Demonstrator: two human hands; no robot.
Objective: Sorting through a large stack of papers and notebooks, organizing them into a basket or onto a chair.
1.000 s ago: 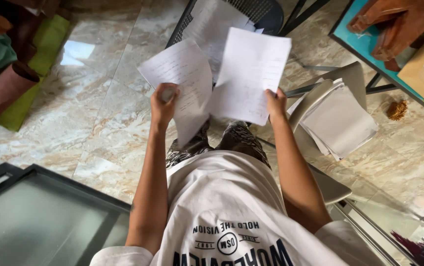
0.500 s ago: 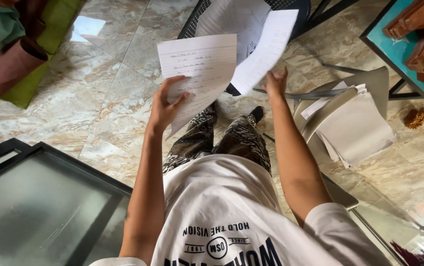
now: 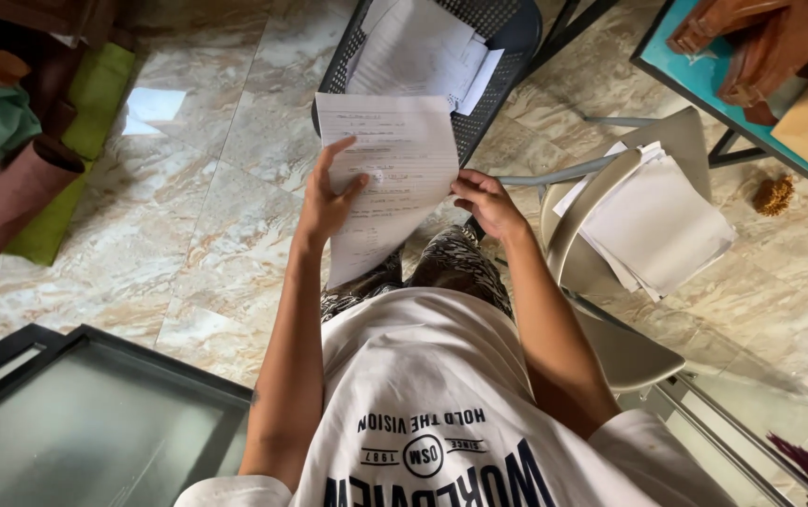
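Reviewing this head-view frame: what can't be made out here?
- Handwritten lines on the sheet in the left hand: too small.
- The right hand grip on the sheet's edge: fingertips partly hidden behind the paper.
- Lower sheets of the paper stack on the grey chair: covered by the top sheet.
- Brown things on the blue table: cut off by the top edge.

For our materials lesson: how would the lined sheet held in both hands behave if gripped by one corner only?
The lined sheet would probably droop: its lower corner already hangs below the left hand. It looks thin and light, so a draught could likely lift it. The right hand pinches its edge; a hard tug might tear it.
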